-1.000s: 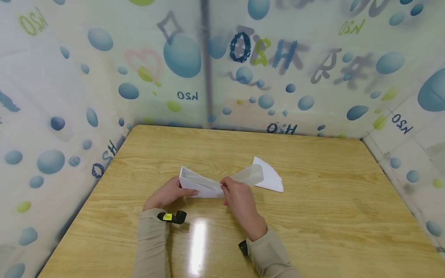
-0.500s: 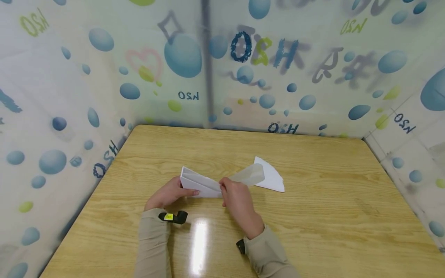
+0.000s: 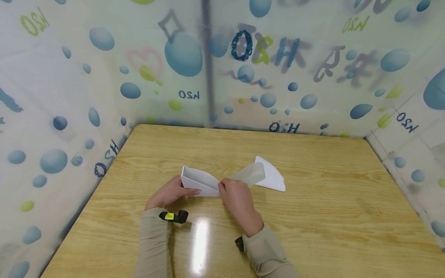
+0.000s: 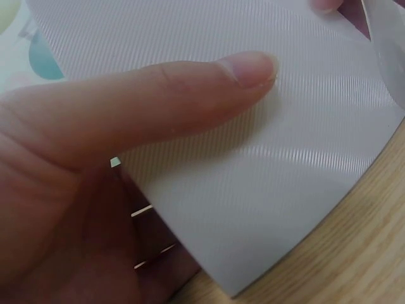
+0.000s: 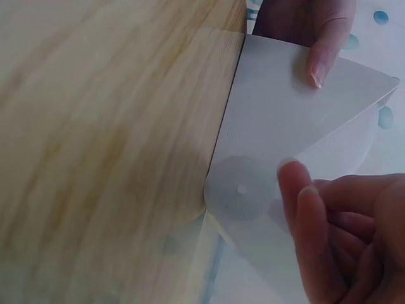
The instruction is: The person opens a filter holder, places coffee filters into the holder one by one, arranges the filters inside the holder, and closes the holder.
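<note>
A white, finely ribbed folded sheet (image 3: 205,189) stands on the table like an open pouch, its left end spread. My left hand (image 3: 168,193) grips that end, thumb (image 4: 247,73) flat on the front face and fingers behind it. At the sheet's right part, my right hand (image 3: 240,200) pinches the upper edge between thumb and curled fingers (image 5: 294,180). A translucent greyish strip (image 3: 252,173) sticks out to the right behind this hand. In the right wrist view, a round translucent patch (image 5: 237,190) with a small hole shows at the sheet's narrow corner.
A white fan-shaped piece (image 3: 271,175) lies flat on the wooden table (image 3: 330,200), partly behind the strip. Curtains (image 3: 285,85) printed with blue drops stand along the back and sides. A dark wrist camera (image 3: 180,217) sits by the left cuff.
My right hand has shifted slightly left along the sheet's edge. The sheet's back wall now bows more, so its opening looks wider. My left hand keeps its grip.
</note>
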The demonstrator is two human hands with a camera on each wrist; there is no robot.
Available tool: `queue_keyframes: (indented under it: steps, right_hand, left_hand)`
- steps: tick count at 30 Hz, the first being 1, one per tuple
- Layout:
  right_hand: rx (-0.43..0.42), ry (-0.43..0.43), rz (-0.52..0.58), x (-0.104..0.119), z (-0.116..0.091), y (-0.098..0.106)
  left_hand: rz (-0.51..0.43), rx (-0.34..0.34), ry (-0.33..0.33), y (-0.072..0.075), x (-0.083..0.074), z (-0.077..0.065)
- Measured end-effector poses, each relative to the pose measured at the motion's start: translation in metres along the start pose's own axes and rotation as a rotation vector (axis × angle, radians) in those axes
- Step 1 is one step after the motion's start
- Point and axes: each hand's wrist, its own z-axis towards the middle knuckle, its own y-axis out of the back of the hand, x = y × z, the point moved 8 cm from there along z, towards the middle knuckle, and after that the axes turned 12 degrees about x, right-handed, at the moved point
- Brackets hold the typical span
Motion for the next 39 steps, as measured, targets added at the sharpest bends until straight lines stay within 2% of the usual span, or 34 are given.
queue_keyframes:
  steps: [5,11,31,39]
  right_hand:
    - [-0.018,-0.004,-0.085,0.003,-0.001,-0.001]
    - [-0.016,-0.032,-0.104,0.002,-0.002,-0.002]
    - [0.092,-0.048,-0.008,-0.002,-0.001,-0.007]
    - [0.068,-0.056,0.052,-0.005,-0.003,0.016]
  left_hand:
    - [-0.004,0.000,0.005,0.000,0.001,0.001]
    - [0.019,0.005,-0.002,0.000,0.000,0.002]
    - [-0.004,-0.005,0.000,-0.001,0.000,-0.001]
    - [0.000,-0.007,0.003,0.000,0.000,0.000]
